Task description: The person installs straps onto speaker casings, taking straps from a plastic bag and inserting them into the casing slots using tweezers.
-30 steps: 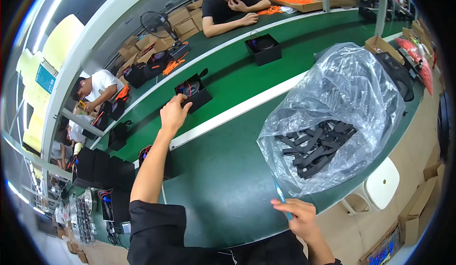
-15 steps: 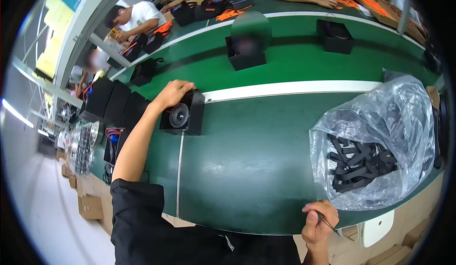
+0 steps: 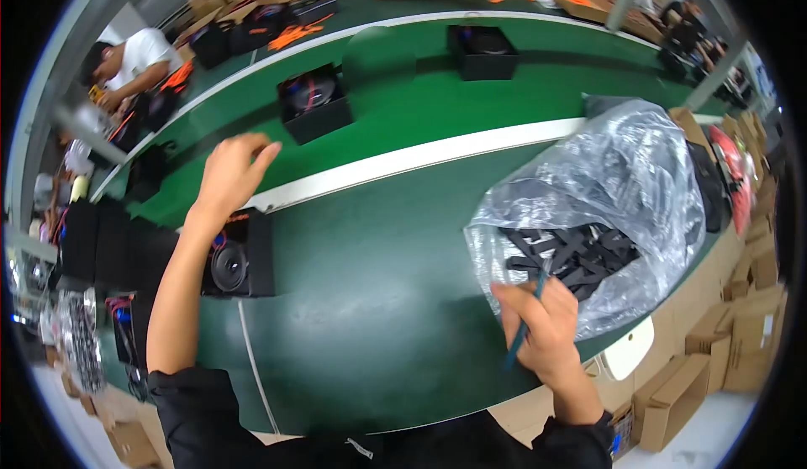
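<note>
My left hand hovers just above and behind a black speaker box, thumb apart from its fingers and nothing held. The box sits at the left of the green table, its round speaker cone towards me. In my right hand is a slim blue-green tool, tweezers by its shape, with the thin tip pointing away from me. That hand is at the near opening of a clear plastic bag. Short black straps lie in a heap inside the bag; my fingers hide some of them.
Behind a white rail, a green conveyor carries open black boxes. Several black boxes are stacked at my left. Co-workers sit beyond. Cardboard cartons and a white stool stand at the right.
My left hand has come off the speaker box. My right hand has moved from the table's front edge to the bag's opening with the tool. The view has swung right.
</note>
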Demonstrator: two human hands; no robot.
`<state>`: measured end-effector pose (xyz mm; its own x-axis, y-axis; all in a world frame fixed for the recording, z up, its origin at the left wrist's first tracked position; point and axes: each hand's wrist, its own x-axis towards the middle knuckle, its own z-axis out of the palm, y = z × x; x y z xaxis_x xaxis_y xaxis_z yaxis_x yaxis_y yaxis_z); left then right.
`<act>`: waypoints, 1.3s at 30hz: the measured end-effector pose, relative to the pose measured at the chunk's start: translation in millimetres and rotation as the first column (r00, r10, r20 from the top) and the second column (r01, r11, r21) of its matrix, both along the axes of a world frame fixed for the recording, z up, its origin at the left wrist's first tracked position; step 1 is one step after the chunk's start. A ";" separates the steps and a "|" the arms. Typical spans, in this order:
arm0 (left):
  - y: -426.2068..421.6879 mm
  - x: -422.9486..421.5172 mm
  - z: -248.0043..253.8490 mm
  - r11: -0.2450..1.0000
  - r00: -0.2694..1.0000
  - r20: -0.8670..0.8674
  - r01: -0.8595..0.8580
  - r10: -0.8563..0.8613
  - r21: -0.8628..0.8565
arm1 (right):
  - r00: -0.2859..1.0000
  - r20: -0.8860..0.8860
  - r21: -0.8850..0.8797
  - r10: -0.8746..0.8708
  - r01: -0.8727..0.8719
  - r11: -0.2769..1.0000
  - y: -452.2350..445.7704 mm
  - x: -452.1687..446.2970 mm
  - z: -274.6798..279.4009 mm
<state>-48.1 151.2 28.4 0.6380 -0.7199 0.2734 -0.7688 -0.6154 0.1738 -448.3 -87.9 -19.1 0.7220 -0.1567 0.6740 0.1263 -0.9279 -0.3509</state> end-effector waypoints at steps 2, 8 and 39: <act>-65.3 3.9 0.6 0.971 0.965 0.115 0.231 -0.237 0.059 | 0.999 0.048 -0.113 0.001 0.004 0.994 -14.1 24.4 5.4; -256.8 -5.7 -52.4 0.929 0.915 0.184 0.369 -0.358 -0.031 | 0.982 0.185 -0.314 0.031 0.029 0.949 -36.4 45.4 -31.6; -46.6 -164.1 11.0 0.910 0.905 0.100 0.413 -0.414 0.033 | 0.783 -0.425 -0.091 -0.455 0.463 0.882 -58.1 29.6 -19.4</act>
